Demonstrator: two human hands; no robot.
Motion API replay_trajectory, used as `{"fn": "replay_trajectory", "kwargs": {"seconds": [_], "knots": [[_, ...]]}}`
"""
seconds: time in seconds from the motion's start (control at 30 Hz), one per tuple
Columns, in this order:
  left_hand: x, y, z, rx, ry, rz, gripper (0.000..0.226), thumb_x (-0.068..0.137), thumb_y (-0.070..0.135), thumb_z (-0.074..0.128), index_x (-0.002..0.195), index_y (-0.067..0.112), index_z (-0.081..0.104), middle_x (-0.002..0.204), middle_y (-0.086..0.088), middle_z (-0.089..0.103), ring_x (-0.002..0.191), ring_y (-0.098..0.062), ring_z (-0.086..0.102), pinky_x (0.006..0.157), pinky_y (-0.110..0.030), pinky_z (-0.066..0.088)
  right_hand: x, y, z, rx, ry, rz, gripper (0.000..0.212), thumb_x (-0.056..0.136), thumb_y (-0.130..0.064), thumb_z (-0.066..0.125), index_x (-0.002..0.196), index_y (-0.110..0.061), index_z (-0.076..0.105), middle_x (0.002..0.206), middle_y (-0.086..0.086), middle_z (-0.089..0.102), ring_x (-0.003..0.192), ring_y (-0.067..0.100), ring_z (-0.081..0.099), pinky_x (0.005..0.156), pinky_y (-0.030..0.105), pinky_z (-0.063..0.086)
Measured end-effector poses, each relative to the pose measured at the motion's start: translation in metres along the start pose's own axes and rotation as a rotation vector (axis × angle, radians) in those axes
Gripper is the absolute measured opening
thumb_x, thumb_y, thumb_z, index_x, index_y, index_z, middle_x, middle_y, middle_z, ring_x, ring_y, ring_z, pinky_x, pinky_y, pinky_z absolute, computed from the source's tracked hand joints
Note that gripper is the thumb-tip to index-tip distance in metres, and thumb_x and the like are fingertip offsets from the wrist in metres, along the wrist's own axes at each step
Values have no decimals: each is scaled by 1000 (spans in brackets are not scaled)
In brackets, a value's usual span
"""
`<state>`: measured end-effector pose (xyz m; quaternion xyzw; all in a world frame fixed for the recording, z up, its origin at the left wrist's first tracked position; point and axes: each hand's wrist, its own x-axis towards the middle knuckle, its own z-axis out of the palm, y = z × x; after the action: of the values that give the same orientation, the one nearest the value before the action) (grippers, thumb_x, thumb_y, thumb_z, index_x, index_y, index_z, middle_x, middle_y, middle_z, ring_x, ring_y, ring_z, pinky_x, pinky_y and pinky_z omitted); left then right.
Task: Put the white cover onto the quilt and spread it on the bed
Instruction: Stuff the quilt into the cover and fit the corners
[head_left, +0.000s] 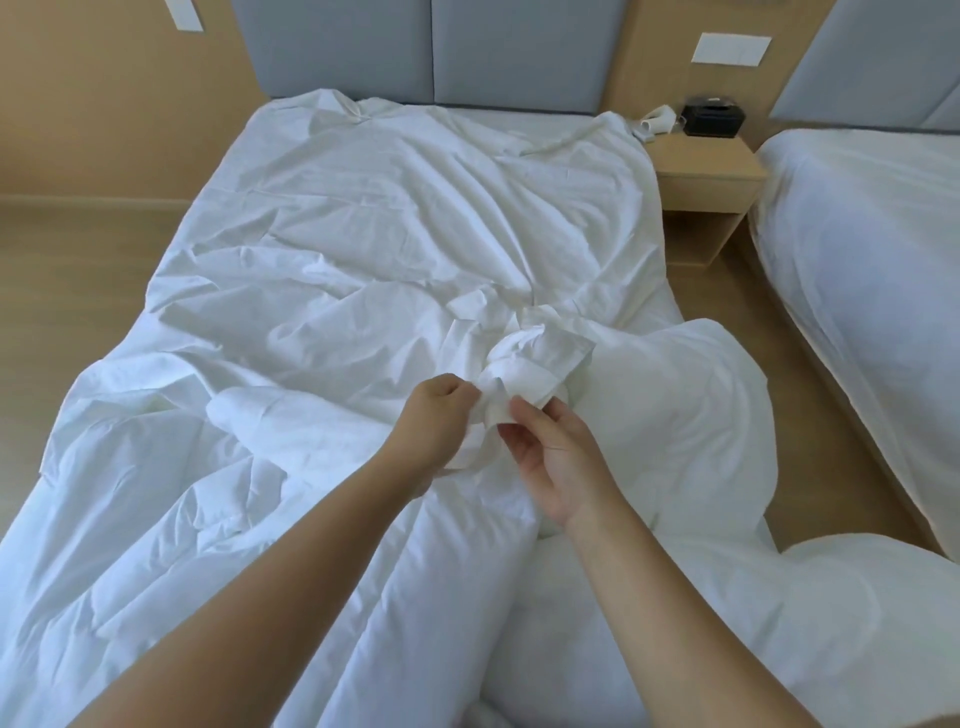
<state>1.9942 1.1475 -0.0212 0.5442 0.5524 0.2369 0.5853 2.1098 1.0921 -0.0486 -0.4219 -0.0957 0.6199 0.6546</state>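
1. While the left hand (441, 415) and right hand (556, 457) both pinch a bunched corner (524, 364) of the white cover (389, 218) at centre, a slip would probably lose it among look-alike folds.
2. Puffy quilt (701, 415) bulges from 3 to 5 o'clock, overhanging the bed (519, 122); a hard tug could drag it floorward.
3. Open floor lies at 9 o'clock. At 1 to 3 o'clock, the nightstand (706, 171) and second bed (857, 260) leave a narrow aisle.
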Motion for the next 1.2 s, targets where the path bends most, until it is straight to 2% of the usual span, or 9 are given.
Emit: {"fn": "replay_trajectory", "kwargs": {"seconds": [0.13,0.23,0.4,0.53,0.7,0.83,0.93,1.07,1.2], "knots": [[6,5,-6,265,-62,107,18,81,24,70,95,16,62,81,2,61,73,-15,58,61,-24,42,2,-8,4,-91,56,-41,16,91,4,51,100,-1,63,90,13,69,80,20,67,71,26,57],[21,9,-12,671,16,233,16,89,23,59,81,11,67,66,2,56,69,-19,54,59,-27,40,6,-16,4,23,112,-45,9,94,-8,52,92,-5,60,83,8,68,72,14,68,67,24,57],[45,28,-15,156,34,42,26,92,6,45,69,13,55,67,-3,51,60,-19,48,53,-25,35,14,-31,-4,277,223,-62,28,103,-18,36,110,-1,57,102,12,62,106,24,59,102,37,44],[53,31,-7,-112,-23,-40,27,96,11,40,77,8,60,73,-10,60,61,-22,56,54,-25,42,17,-36,-1,243,192,16,29,103,-17,36,109,0,59,86,11,68,76,18,68,63,26,56],[63,31,-18,68,-44,103,21,86,24,65,90,3,65,78,-8,64,67,-20,61,56,-28,48,10,-35,-1,-463,71,50,42,79,-39,68,112,-12,64,99,1,71,92,15,67,73,27,53],[71,39,-24,1151,-107,258,33,79,42,71,88,14,56,72,4,52,77,-19,54,60,-27,37,17,-25,-7,-1168,307,-167,17,84,-22,68,75,-9,61,64,-2,56,65,17,53,60,26,40],[77,44,-14,1371,-96,363,39,92,54,48,91,15,52,82,0,53,88,-23,56,66,-29,37,23,-35,5,-778,372,-212,13,95,-18,49,86,-15,58,75,-1,56,72,16,52,62,23,41],[81,46,9,1361,-273,419,40,88,55,53,101,18,58,86,3,52,84,-20,52,69,-28,37,28,-60,13,-219,369,-83,24,98,-19,42,115,-14,58,105,3,64,92,14,62,72,22,49],[94,51,17,942,-100,411,26,97,25,46,105,7,64,105,-10,54,92,-26,56,74,-29,42,24,-69,10,-126,369,-79,17,92,-18,53,104,-12,63,90,3,66,77,15,64,65,24,49]]}}
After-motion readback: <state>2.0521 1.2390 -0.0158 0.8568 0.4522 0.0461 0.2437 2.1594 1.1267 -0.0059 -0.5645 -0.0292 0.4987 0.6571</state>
